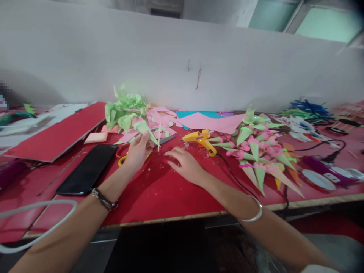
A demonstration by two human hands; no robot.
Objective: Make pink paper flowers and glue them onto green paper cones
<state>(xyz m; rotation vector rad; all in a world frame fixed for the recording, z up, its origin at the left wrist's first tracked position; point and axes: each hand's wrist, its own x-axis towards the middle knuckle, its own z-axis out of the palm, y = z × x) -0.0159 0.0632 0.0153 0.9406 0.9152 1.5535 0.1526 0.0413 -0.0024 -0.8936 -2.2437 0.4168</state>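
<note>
My left hand [138,151] is closed on a pale green paper cone [146,129] with a bit of pink at its wide end. The tip of the cone points down to the right. Under and beside this hand lie scissors [121,160] with red and yellow handles, partly covered by it. My right hand [184,163] hovers low over the red table with its fingers apart and nothing in them. Just beyond it is a yellow hot glue gun [200,141], its small light glowing orange. Thin pale sticks [159,138] lie between the hands.
Finished-looking paper cones [256,155] are heaped on the right. Green crepe paper [126,108] and pink sheets [213,122] lie at the back. A black phone [88,168] and a red board [59,131] are on the left. A cable [234,176] trails from the glue gun.
</note>
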